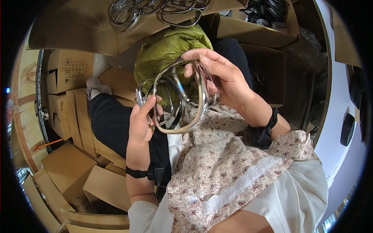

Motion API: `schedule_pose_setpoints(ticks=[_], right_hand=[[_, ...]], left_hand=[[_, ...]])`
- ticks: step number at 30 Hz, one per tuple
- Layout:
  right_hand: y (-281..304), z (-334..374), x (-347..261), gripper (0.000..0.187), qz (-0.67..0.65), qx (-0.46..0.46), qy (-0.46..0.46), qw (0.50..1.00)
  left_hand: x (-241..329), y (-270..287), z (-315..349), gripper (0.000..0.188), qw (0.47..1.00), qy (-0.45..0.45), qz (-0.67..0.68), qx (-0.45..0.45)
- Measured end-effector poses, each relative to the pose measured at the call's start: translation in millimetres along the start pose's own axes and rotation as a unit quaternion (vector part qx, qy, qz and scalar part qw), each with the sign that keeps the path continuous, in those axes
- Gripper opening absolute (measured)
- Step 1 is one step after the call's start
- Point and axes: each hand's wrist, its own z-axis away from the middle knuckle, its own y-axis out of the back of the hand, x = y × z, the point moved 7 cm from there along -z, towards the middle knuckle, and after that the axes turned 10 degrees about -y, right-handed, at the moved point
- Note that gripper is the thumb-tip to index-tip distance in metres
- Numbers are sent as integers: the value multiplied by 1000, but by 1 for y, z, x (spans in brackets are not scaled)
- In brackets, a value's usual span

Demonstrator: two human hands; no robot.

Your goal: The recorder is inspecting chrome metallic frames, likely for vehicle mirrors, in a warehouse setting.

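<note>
Several frames (shiny, rounded) — held in left hand, right hand

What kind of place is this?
Probably a workshop or packing area: cardboard boxes stand at the left, shiny looped frames lie on cardboard, and the left hand and right hand hold similar glossy loops.

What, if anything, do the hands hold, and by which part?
Shiny rounded frames: left hand at the left rims, right hand at the upper right.

centre bright | glints on shiny rings | shadows right of centre | edges bowed
</note>
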Motion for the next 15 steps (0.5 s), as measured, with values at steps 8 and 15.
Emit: schedule_pose_setpoints(ticks=[8, 15], right_hand=[[53, -20, 22, 22, -19, 121, -48, 991], [56, -23, 41, 23, -51, 100, -91, 989]], left_hand=[[17, -19, 7, 21, 979, -5, 198, -40], [28, -17, 16, 24, 978, -27, 199, 50]])
